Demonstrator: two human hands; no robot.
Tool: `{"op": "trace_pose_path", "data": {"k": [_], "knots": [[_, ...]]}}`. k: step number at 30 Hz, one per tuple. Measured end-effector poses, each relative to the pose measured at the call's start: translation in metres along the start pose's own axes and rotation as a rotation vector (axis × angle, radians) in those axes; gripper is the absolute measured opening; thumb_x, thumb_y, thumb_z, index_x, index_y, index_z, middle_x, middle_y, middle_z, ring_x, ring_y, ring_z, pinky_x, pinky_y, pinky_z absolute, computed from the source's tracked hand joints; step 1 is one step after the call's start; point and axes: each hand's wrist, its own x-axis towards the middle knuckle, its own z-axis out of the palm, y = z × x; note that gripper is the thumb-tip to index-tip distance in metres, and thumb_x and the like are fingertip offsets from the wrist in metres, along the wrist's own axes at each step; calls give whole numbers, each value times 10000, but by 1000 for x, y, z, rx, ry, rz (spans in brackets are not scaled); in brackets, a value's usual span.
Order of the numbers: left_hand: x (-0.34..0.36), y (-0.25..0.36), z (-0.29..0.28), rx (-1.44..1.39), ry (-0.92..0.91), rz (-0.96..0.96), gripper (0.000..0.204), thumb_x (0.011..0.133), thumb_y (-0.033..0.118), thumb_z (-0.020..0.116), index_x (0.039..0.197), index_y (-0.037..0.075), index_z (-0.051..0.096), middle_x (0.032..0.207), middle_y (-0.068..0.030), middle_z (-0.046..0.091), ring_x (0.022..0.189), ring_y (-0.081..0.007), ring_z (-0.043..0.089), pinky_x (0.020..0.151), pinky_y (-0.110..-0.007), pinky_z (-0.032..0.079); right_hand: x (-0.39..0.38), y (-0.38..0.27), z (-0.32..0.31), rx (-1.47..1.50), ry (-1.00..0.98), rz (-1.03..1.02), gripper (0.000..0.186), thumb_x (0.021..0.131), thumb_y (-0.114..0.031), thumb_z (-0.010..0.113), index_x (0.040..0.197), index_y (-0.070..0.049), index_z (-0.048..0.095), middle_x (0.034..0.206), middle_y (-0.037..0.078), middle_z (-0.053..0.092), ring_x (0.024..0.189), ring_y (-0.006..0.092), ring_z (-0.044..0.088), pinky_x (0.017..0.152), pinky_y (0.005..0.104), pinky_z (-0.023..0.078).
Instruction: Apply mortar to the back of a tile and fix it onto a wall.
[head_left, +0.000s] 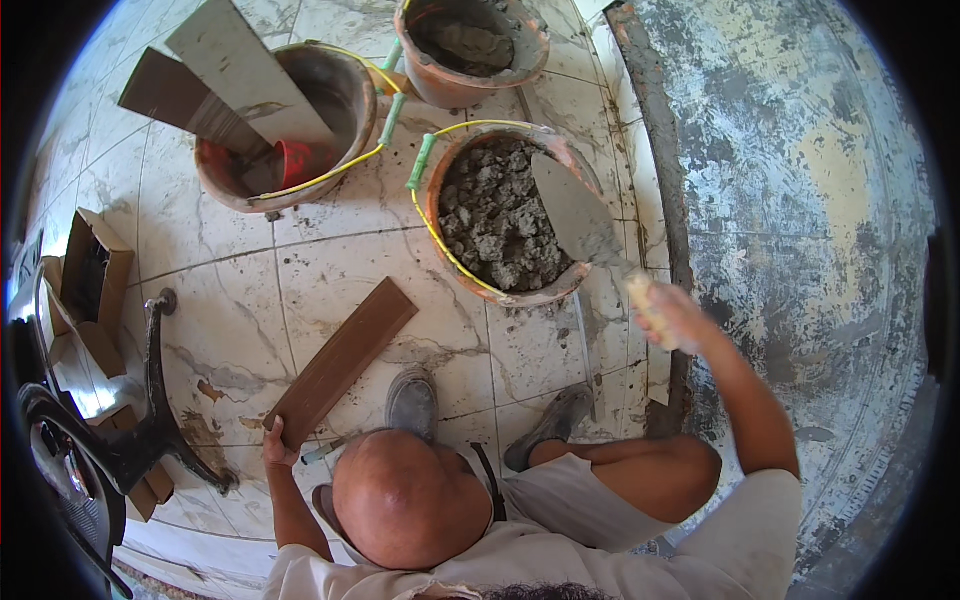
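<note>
My left hand (280,443) grips the near end of a narrow brown wood-patterned strip (345,360), which slants away to the right above the tiled floor. My right hand (672,318) is closed round the pale handle of a trowel (575,210). The trowel's broad grey blade reaches over the right side of a bucket (432,205) and covers part of the mix inside. Lumpy grey mortar (495,215) fills much of that bucket. Its yellow wire handle, with a green grip, lies along the left rim.
At the far left, another bucket (235,200) holds two flat boards (250,75) and a red container (300,165). A third bucket (420,75) with grey mix stands at the back. Cardboard boxes (95,285) and a black metal leg (155,350) are on the left. A mortar-edged ledge (675,230) runs along the right.
</note>
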Motion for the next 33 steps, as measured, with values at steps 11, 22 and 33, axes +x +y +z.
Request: {"op": "trace_pose_path", "data": {"k": [11,22,33], "knots": [[-25,53,75,895,307,47,598,867,491,653,1214,14,557,1148,-142,584,1019,-249,593,798,-385,541,27,55,7,59,-52,-112,420,967,-434,518,1036,-20,536,708,19,507,521,86,466,479,231,400],[17,109,178,848,443,185,686,830,561,629,1204,9,467,1231,-227,496,1094,-399,513,911,-540,459,7,16,83,-1224,576,-693,378,950,-237,510,1295,-82,511,583,41,520,449,170,534,329,306,422],[75,203,328,-24,-46,376,1183,649,620,779,1499,173,89,1582,-142,89,1412,-402,198,1094,-607,280,56,-25,170,-833,551,-454,202,723,-182,645,878,-71,709,803,75,656,773,231,601,569,402,417]]}}
